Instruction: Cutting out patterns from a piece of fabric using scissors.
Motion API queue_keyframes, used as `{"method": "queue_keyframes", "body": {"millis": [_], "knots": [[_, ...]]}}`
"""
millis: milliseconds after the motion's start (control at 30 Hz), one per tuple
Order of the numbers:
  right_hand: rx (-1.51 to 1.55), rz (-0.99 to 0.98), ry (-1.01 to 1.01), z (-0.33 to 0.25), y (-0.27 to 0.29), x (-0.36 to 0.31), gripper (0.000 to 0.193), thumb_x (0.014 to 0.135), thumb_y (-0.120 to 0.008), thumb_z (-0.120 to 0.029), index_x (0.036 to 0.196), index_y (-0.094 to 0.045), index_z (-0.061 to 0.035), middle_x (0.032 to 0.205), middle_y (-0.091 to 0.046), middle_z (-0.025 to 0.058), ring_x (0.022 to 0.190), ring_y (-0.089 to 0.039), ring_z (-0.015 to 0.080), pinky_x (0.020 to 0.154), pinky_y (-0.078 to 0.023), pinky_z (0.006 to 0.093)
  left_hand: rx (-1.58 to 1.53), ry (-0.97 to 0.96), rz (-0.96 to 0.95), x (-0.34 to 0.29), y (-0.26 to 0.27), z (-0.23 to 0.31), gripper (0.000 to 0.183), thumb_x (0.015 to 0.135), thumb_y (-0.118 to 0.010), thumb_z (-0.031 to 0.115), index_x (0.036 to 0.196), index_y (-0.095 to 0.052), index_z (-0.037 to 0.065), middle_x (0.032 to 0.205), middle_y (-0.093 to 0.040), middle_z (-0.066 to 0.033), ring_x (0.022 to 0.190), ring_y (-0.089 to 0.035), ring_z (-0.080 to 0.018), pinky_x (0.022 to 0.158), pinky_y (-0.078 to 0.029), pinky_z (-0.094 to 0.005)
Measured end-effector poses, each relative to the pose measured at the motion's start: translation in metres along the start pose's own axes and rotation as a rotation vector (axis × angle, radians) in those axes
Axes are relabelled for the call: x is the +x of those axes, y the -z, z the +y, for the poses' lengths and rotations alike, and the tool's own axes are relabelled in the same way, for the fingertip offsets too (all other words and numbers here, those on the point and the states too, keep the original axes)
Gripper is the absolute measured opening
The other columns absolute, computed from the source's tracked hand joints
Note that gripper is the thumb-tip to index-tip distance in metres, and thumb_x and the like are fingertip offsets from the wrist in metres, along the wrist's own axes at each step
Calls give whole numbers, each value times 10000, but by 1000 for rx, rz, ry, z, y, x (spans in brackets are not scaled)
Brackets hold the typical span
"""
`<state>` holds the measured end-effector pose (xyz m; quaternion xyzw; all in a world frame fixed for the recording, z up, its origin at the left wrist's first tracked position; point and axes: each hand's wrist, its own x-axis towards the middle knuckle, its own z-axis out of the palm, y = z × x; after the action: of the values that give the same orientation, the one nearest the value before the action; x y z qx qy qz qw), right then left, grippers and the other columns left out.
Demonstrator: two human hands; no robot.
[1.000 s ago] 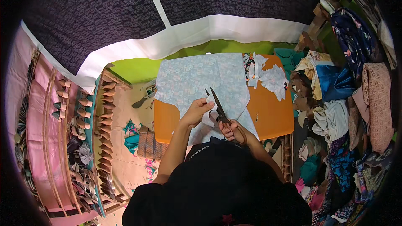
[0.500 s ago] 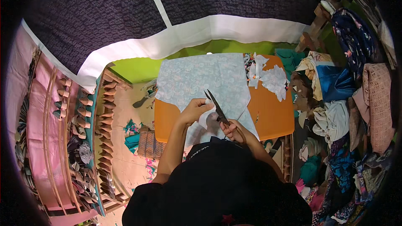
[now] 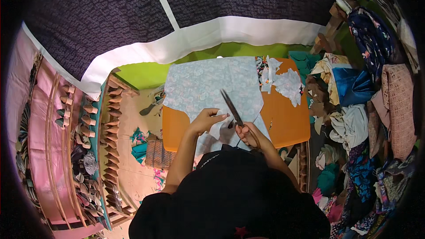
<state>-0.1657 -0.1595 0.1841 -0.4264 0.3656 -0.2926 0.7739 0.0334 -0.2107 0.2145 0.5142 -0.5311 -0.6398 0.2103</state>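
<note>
My right hand [image 3: 249,135] grips a pair of dark scissors [image 3: 232,107] by the handles, blades together and pointing up and away from me. My left hand [image 3: 206,121] is closed, thumb against fingers, on the edge of a small white piece [image 3: 217,129]; whether it is cloth or paper I cannot tell. Beneath both hands a pale blue-grey patterned fabric [image 3: 208,84] lies spread over an orange table [image 3: 290,126], its near end partly hidden by my head. The blades stand over the fabric, just right of my left fingertips.
White cut scraps [image 3: 288,85] lie on the table's right side. Piled fabrics [image 3: 352,124] crowd the right. Wooden racks with rows of shoe-shaped forms [image 3: 113,144] stand at left. Teal scraps [image 3: 138,150] lie on the floor, and a dark patterned cloth [image 3: 110,13] hangs at the far side.
The scissors have closed and lifted a little, turning more upright. My left hand has shifted slightly lower, its fingers still on the white piece.
</note>
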Motion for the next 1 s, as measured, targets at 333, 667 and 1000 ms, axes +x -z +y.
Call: {"method": "queue_keyframes", "body": {"millis": [333,667,1000], "knots": [[73,390,107,-12,9,2,220,740,-597,-96,719,-378,-99,523,-385,-38,390,-349,42,336,-297,186,-190,-150,68,3,-10,1,279,751,-609,195,941,-593,-9,778,-591,-48,691,-519,-89,625,-419,-230],[-38,470,384,-30,10,23,283,704,-587,18,715,-319,-74,664,-550,76,522,-547,114,443,-458,218,-174,-262,-56,12,-23,8,131,725,-636,138,764,-552,45,665,-539,21,606,-483,-44,547,-386,-180],[77,468,366,-37,18,20,272,709,-579,22,725,-329,-82,652,-521,49,519,-556,129,439,-462,231,225,-338,-79,16,-17,-6,266,731,-615,225,936,-570,62,1080,-516,-69,1038,-440,-219,911,-276,-360]]}}
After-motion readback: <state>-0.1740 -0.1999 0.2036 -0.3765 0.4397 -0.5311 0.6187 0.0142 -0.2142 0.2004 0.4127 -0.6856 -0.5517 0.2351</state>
